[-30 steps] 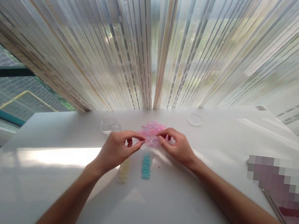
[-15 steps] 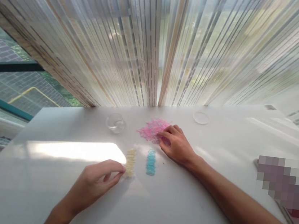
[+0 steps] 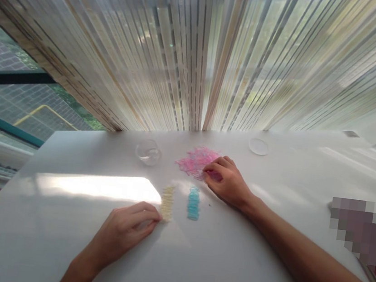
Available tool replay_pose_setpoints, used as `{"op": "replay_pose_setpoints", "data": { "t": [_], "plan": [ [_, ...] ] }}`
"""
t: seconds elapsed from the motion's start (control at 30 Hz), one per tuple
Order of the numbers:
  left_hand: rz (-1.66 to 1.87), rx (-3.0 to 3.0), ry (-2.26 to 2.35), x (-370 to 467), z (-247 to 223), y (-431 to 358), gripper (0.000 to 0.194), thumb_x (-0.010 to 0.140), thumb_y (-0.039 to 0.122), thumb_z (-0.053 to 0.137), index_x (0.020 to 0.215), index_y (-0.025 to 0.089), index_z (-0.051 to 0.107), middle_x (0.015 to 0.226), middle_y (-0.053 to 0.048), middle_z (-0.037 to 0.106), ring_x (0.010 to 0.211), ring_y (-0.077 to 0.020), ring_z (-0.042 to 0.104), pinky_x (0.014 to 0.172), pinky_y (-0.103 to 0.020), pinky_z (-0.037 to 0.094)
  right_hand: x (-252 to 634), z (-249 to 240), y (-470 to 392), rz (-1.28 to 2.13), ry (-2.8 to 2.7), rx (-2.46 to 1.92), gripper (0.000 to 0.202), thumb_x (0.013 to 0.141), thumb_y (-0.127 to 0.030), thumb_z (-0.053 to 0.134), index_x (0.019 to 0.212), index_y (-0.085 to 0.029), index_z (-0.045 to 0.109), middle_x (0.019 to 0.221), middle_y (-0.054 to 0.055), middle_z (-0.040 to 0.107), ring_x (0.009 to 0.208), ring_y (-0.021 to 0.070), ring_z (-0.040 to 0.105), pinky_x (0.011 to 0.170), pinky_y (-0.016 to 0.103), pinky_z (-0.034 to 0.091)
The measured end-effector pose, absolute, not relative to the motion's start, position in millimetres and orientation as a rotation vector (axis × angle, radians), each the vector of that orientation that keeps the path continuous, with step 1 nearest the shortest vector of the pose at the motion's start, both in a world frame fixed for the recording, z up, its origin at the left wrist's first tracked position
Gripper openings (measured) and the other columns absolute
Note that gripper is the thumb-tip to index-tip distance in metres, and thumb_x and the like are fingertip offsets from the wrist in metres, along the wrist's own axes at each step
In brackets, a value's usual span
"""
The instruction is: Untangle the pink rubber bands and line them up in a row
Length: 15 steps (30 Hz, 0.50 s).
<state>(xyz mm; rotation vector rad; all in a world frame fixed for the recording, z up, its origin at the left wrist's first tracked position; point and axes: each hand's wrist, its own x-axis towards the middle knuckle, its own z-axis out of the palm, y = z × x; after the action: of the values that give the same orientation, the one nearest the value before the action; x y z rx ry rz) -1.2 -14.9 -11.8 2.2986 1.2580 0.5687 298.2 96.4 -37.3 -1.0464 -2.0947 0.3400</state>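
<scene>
My left hand (image 3: 127, 227) is closed in a pinch, with its fingertips at the lower left end of a column of pale yellow bands (image 3: 167, 203). What sits between those fingertips is too small to make out. To the right lies a matching column of blue bands (image 3: 194, 203), laid side by side as small thin loops. My right hand (image 3: 227, 180) is pinched at the right edge of a loose pile of pink and pale bands (image 3: 197, 161). Its fingertips touch the pile, and anything in them is hidden.
A clear round cup (image 3: 148, 152) stands left of the pile on the white table (image 3: 221, 259). A clear round lid (image 3: 259, 146) lies at the back right. A blurred-out flat object (image 3: 361, 240) is at the right edge. Striped curtains (image 3: 171, 56) hang behind the table.
The view has shifted slightly. My left fingertips have closed together at the yellow column's lower end. My right hand stays at the pile's right edge.
</scene>
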Motion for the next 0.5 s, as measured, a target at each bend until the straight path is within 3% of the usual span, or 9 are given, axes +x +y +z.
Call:
{"op": "replay_pose_setpoints", "data": {
  "t": [0.37, 0.5],
  "plan": [
    [0.588, 2.313, 1.279, -1.5, -11.0, -13.7, 0.018, 0.095, 0.017, 0.056, 0.104, 0.024, 0.07, 0.1, -0.004, 0.072, 0.086, -0.0134, 0.068, 0.075, -0.02, 0.055, 299.2, -35.1, 95.6, 0.365, -1.988, -1.071, 0.008, 0.086, -0.016, 0.062, 0.084, -0.022, 0.067, 0.079, 0.004, 0.071, 0.076, 0.0199, 0.061, 0.076, 0.036, 0.047],
    [0.662, 2.308, 1.327, 4.5, -7.4, -11.6, 0.016, 0.095, 0.018, 0.058, 0.107, 0.023, 0.068, 0.098, -0.003, 0.072, 0.067, -0.0094, 0.061, 0.063, -0.019, 0.052, 298.7, -28.3, 93.1, 0.471, -1.878, -1.086, 0.008, 0.088, -0.021, 0.061, 0.085, -0.022, 0.069, 0.082, 0.005, 0.072, 0.078, 0.0199, 0.063, 0.076, 0.035, 0.05]
  ]
}}
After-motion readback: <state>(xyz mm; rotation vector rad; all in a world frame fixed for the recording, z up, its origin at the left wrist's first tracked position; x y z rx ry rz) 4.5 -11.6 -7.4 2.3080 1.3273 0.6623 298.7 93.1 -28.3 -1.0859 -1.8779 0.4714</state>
